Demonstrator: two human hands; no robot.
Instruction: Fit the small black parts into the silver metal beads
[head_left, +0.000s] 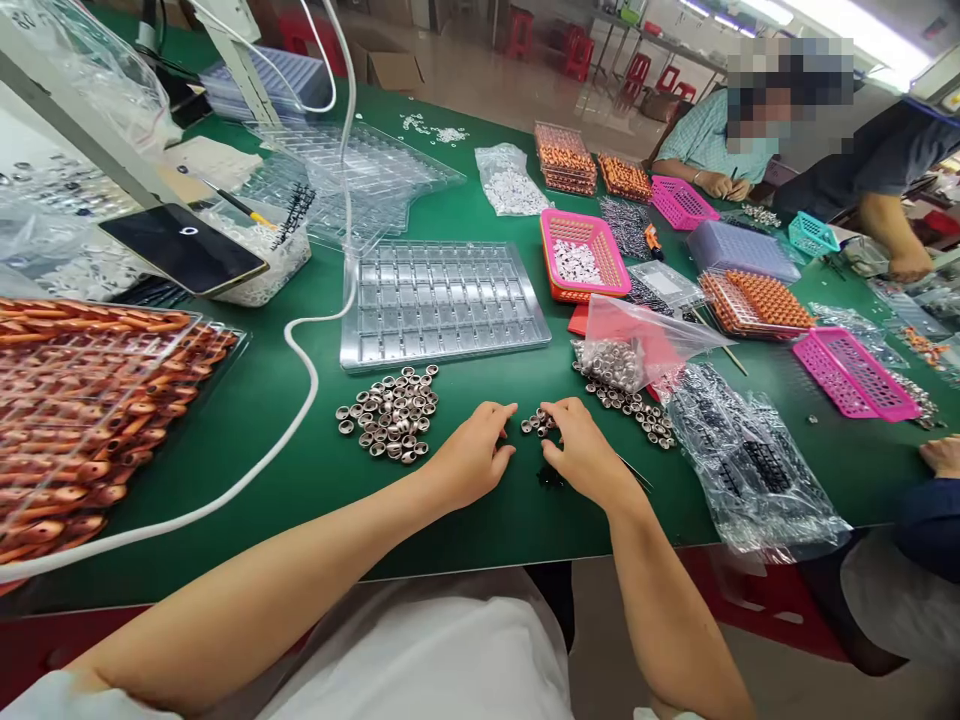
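Note:
My left hand [474,458] is over the green table, its thumb and forefinger apart and nothing visible between them. To its right, my right hand [589,455] reaches down over a small cluster of metal rings [534,424], its fingertips at the cluster's edge and its thumb spread away. A larger heap of silvery metal rings [391,415] lies left of my left hand. More loose rings [637,415] are spread beyond my right hand, beside a plastic bag of rings [611,362]. Small black pieces [550,478] lie under my right hand, and thin tweezers [636,472] are partly hidden by my right wrist.
A clear compartment tray [446,300] lies ahead. Stacked trays of orange-brown parts [97,400] and a white cable [300,395] are at left. A pink basket [585,250] holds white pieces. A bag of black parts [750,460] lies right. Co-workers [712,140] sit across.

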